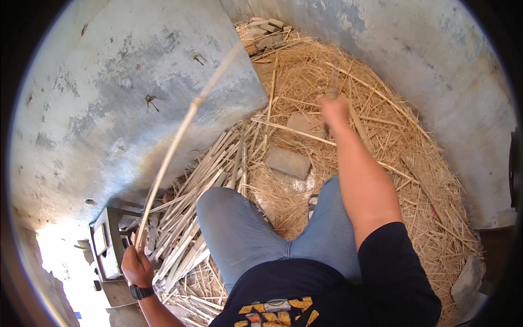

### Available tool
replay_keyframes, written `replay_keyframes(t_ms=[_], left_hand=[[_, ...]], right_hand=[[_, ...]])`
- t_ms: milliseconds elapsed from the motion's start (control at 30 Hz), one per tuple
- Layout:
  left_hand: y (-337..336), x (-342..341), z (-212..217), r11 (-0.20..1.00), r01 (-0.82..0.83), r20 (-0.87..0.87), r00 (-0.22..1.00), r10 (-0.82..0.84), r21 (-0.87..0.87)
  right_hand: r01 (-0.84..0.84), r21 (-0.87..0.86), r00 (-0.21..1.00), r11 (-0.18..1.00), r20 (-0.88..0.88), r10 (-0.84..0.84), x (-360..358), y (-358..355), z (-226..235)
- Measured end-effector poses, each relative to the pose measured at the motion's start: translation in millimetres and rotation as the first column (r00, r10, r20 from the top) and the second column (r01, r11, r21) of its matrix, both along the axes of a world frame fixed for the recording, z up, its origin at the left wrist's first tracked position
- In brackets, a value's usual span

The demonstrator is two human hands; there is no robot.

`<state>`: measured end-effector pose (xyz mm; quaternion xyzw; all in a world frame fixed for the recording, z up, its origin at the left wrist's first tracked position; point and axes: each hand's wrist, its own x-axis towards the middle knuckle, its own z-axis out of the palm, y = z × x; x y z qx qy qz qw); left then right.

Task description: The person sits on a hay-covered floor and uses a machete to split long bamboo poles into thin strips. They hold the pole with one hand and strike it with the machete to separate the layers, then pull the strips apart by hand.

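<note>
At the lower left my left hand (136, 267), with a black watch on its wrist, is closed round the lower end of a long split bamboo strip (173, 148). The strip slants up and away to the right, showing a node, and its far end is smeared by motion. Farther out on the right, my right hand (334, 109) is a fist round a knife-like tool (333, 90). A narrow, blurred blade seems to point away from me; the handle is mostly hidden by the fingers. Hand and strip are well apart.
Split bamboo strips (190, 223) lie heaped left of my knees. A brick (289, 162) rests between my feet, a flat stone (305, 124) beyond it. Shavings (430, 212) cover the floor. Worn grey walls (109, 103) curve around; a dark metal-framed box (109, 240) stands left.
</note>
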<state>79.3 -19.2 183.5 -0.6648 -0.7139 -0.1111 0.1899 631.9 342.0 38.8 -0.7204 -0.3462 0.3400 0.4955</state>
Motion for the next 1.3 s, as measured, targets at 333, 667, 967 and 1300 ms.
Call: replay_keyframes(t_ms=[333,667,967,1300], left_hand=[[37.5,37.2,-5.1,0.994,0.090,-0.040,0.995,-0.088,0.056],[51.2,63.0,2.7,0.980,0.146,-0.042,0.989,-0.142,0.133],[33.5,48.5,-4.2,0.976,0.161,-0.059,0.986,-0.154,0.148],[39.5,63.5,-16.4,0.977,0.124,0.165,0.975,-0.152,0.172]], right_hand=[[-0.286,0.412,0.945,0.865,0.272,0.183,-39.2,-53.4,39.0],[-0.867,0.232,0.375,0.441,0.887,0.269,-86.9,-89.9,59.0],[-0.526,0.252,0.806,0.812,0.451,0.383,-45.3,-65.0,54.0],[-0.798,0.294,0.501,0.526,0.809,0.308,-63.3,-84.2,73.0]])
